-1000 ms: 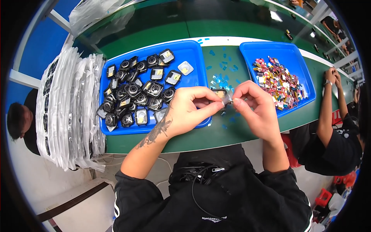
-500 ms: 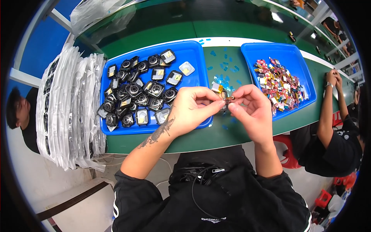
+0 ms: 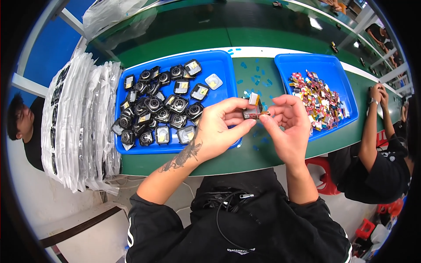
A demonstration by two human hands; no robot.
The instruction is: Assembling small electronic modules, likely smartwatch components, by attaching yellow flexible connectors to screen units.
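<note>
Where the picture starts on the left, a person in black sits low beside a tall stack of clear plastic trays (image 3: 81, 127) leaning on edge. Next comes a blue bin (image 3: 219, 65) on the green bench (image 3: 263, 155), full of small square black housings (image 3: 160, 109), some showing round centres, others pale faces.

Just right of that bin, above the bench, the left hand (image 3: 217, 131) has its grip closed on a small flat module (image 3: 253, 107), pale on top with a brownish strip at its lower edge, thumb below and fingers curled over it. The right hand (image 3: 287, 125) meets it from the other side, fingertips pinched at the strip's end; whether they actually clamp it or only touch it is hard to tell.

To do this well, I judge the left hand should keep the module steady while the right works only with its fingertips, gently, since the thin strip looks easy to bend or tear.

Small blue scraps (image 3: 256, 76) dot the bench between the bins. Further right, a second blue bin (image 3: 337, 79) holds a heap of small multicoloured parts (image 3: 318, 98). At the far right, a co-worker in black rests both arms on the bench edge, with a red stool (image 3: 322, 173) beside them. Behind runs a darker green, glossy surface reflecting ceiling lights.
</note>
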